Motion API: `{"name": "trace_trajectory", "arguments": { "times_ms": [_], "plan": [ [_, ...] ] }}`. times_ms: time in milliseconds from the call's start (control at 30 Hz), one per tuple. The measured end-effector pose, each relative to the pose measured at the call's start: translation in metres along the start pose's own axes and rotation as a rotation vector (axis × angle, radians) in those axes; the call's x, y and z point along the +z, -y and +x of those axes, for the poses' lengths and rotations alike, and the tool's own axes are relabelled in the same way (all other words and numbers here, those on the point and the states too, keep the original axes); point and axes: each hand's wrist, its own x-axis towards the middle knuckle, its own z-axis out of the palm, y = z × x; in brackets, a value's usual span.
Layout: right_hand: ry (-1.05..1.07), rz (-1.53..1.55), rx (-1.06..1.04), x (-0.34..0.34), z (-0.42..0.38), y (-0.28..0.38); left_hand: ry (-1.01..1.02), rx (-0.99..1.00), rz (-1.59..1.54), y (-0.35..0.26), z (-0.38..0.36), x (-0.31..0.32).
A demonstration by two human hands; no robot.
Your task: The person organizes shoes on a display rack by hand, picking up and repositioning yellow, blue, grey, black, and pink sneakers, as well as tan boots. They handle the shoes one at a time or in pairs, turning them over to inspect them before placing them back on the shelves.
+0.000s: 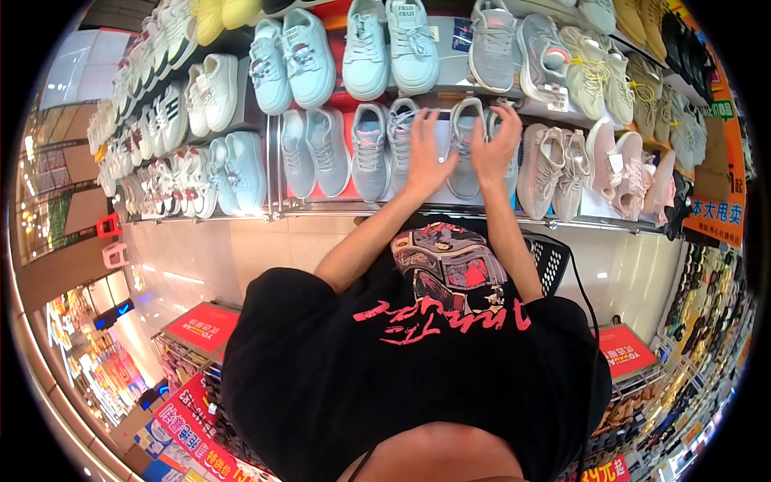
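Two bare hands on a shoe rack, left hand (428, 157) spread flat beside one grey sneaker (464, 145), right hand (495, 149) open on its other side, gripping nothing, two pale blue sneakers (390, 44) above

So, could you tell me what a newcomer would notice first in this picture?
Two bare hands, the left hand and the right hand, rest on grey sneakers at the middle of a shoe shelf. Pale blue sneakers fill the row above, and beige sneakers stand to the right.
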Motion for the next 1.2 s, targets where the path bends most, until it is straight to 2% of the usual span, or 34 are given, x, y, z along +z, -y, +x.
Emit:
{"name": "trace_trajectory", "arguments": {
  "times_ms": [67, 100, 167, 200, 267, 300, 400, 667, 767, 967, 1033, 1200],
  "plan": [
    [0.211, 0.247, -0.039, 0.012, -0.007, 0.020, -0.211, 0.004, 0.310, 0.012, -0.010, -0.039],
    [0.205, 0.259, -0.035, 0.021, -0.012, 0.027, -0.210, 0.010, 0.322, 0.021, -0.010, -0.054],
    [0.537, 0.289, -0.074, 0.038, -0.031, 0.036, -0.351, -0.129, 0.408, 0.046, -0.021, -0.075],
    [0.534, 0.299, -0.071, 0.045, -0.038, 0.040, -0.350, -0.126, 0.418, 0.057, -0.024, -0.083],
    [0.645, 0.220, -0.143, 0.057, -0.051, 0.044, -0.189, -0.229, 0.250, 0.080, -0.029, -0.091],
    [0.687, 0.169, -0.162, 0.067, -0.057, 0.038, -0.162, -0.162, 0.242, 0.093, -0.033, -0.091],
    [0.744, 0.188, -0.089, 0.077, -0.060, 0.032, -0.171, -0.208, 0.179, 0.105, -0.038, -0.084],
    [0.698, 0.143, -0.043, 0.076, -0.063, 0.023, -0.233, -0.207, 0.234, 0.095, -0.038, -0.060],
    [0.693, 0.145, -0.069, 0.073, -0.063, 0.022, -0.230, -0.270, 0.215, 0.098, -0.041, -0.055],
    [0.832, 0.186, -0.083, 0.069, -0.052, 0.027, -0.224, -0.171, 0.181, 0.105, -0.040, -0.060],
    [0.635, 0.140, -0.140, 0.078, -0.066, 0.031, -0.211, -0.153, 0.183, 0.105, -0.040, -0.059],
    [0.654, 0.076, -0.136, 0.082, -0.065, 0.031, -0.180, -0.168, 0.180, 0.110, -0.040, -0.061]
  ]
}}
